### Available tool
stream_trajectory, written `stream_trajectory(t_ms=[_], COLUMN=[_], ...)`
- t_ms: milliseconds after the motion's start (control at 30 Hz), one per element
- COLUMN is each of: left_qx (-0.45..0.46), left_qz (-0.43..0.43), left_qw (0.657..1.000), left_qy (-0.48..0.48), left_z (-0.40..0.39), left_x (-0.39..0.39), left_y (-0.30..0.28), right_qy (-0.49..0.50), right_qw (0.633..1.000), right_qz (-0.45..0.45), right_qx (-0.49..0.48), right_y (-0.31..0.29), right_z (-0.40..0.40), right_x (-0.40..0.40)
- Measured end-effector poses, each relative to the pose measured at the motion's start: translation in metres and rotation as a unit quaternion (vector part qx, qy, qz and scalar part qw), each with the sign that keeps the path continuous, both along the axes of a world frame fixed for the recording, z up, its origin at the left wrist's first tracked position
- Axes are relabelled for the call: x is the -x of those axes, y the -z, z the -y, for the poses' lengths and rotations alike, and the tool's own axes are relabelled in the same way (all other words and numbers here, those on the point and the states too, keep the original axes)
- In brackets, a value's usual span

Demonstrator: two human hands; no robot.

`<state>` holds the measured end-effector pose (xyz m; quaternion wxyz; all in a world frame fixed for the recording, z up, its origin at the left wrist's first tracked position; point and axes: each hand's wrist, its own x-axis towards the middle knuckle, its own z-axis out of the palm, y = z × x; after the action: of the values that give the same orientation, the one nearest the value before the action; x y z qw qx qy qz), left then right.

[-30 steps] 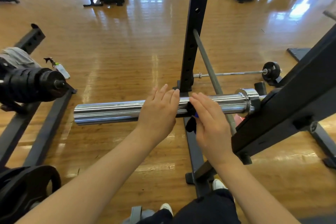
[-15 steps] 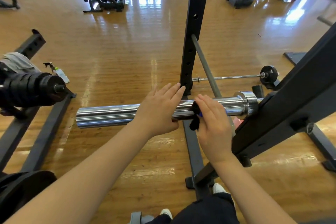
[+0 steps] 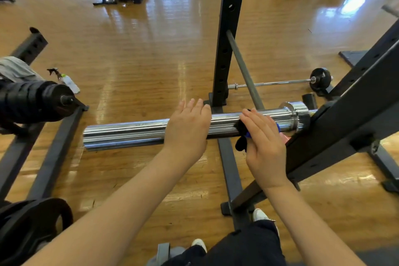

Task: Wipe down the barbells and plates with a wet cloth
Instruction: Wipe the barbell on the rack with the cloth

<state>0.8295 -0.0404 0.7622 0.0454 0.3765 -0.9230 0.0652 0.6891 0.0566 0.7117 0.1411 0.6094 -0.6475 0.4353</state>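
Much of the dark cloth [image 3: 241,136] is hidden under the right hand [image 3: 264,147]; only a black fold hanging below the bar and a scrap of blue at the fingers show, so its full shape cannot be made out. The right hand presses the cloth flat against the barbell sleeve [image 3: 133,133], fingers straight and together. The left hand [image 3: 187,129] lies on top of the sleeve just left of the cloth, fingers extended over the far side — nothing curled around the metal. The sleeve's inner end and collar [image 3: 294,114] disappear behind the black rack beam [image 3: 345,123], and the rest of that bar is out of sight.

Two barbells are visible: the held one, a smooth chrome cylinder with bright streaks of reflection, and a thinner one [image 3: 276,83] lying on the wooden floor [image 3: 151,49] beyond the perforated black upright [image 3: 226,34], carrying one small black plate [image 3: 320,81]. At the left edge a stack of black plates on a peg [image 3: 36,101] is partly cut off, a grey towel [image 3: 15,69] behind it. One spray bottle [image 3: 69,82] lies on the glossy planks — its label is unreadable.
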Motion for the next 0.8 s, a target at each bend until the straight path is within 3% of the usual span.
stream_trajectory(t_ms=[100, 133, 233, 300, 433, 633, 800], left_qx=[-0.126, -0.168, -0.26, -0.267, -0.174, 0.063, 0.076], left_qz=[0.042, 0.044, 0.055, 0.042, 0.024, 0.023, -0.017], left_qw=[0.991, 0.985, 0.963, 0.962, 0.981, 0.989, 0.992], left_qy=[0.007, 0.011, 0.033, 0.039, 0.079, 0.13, 0.1], left_z=[0.015, 0.02, 0.03, 0.03, 0.026, 0.014, 0.001], left_x=[0.003, 0.004, 0.006, 0.005, -0.003, -0.013, -0.014], left_y=[-0.017, -0.024, -0.034, -0.034, -0.022, -0.011, 0.003], right_qy=[0.019, 0.005, -0.056, -0.044, -0.019, 0.011, 0.03], right_qw=[0.988, 0.986, 0.996, 0.997, 0.998, 0.998, 0.999], right_qz=[0.152, 0.166, 0.056, -0.031, -0.059, -0.054, -0.031], right_qx=[0.002, 0.001, -0.045, -0.049, -0.016, 0.0, -0.028], right_y=[-0.024, -0.031, -0.035, -0.022, -0.004, -0.002, -0.011], right_z=[0.006, 0.01, 0.02, 0.022, 0.017, 0.009, 0.006], right_x=[-0.016, -0.021, -0.033, -0.032, -0.025, -0.004, 0.001])
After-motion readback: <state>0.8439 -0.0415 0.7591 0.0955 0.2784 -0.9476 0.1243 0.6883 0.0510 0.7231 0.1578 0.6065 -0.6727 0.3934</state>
